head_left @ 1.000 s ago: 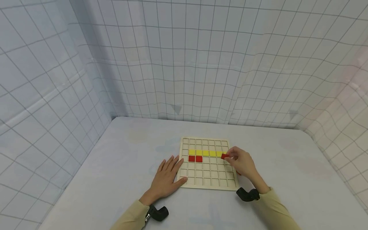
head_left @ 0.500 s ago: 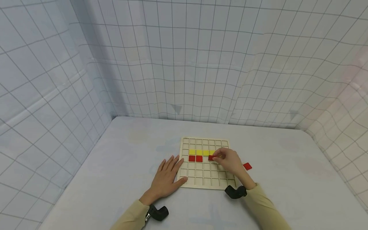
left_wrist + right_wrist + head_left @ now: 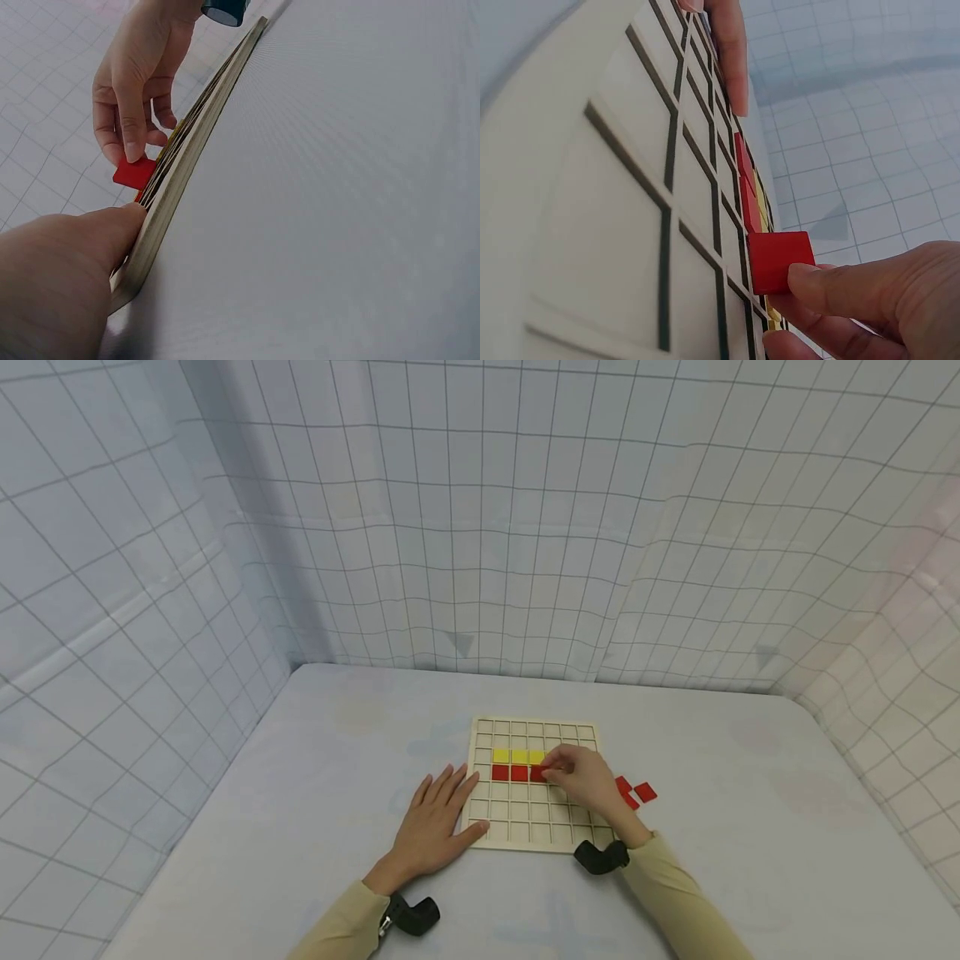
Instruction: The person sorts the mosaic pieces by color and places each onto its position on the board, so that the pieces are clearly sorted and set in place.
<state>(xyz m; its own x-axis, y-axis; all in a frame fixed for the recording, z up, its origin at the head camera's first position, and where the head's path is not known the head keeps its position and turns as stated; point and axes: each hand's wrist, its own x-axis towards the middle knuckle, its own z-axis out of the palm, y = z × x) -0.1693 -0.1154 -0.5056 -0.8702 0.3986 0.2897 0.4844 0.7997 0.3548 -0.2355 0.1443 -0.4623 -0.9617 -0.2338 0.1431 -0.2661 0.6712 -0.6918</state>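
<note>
A pale wooden grid board [image 3: 520, 834] lies on the table. A row of yellow square tiles [image 3: 519, 757] fills cells in it, with two red tiles [image 3: 510, 773] seated in the row below. My right hand [image 3: 587, 781] pinches a red tile [image 3: 780, 261] between thumb and fingers, tilted, its lower edge at the cell right of those two. My left hand [image 3: 431, 827] lies flat with fingers spread at the board's left edge, fingertips and thumb on the rim. In the left wrist view the left thumb [image 3: 105, 236] rests over the board's edge.
Several loose red tiles [image 3: 645, 792] lie on the table right of the board, partly behind the right wrist. A black wrist camera [image 3: 602, 857] sits on the right wrist. Grid-patterned curtains [image 3: 525, 543] stand behind and beside the white-covered table [image 3: 360, 718].
My right hand has moved left across the board with the red tile, from the right end of the yellow row to beside the two red tiles. The left hand has stayed still.
</note>
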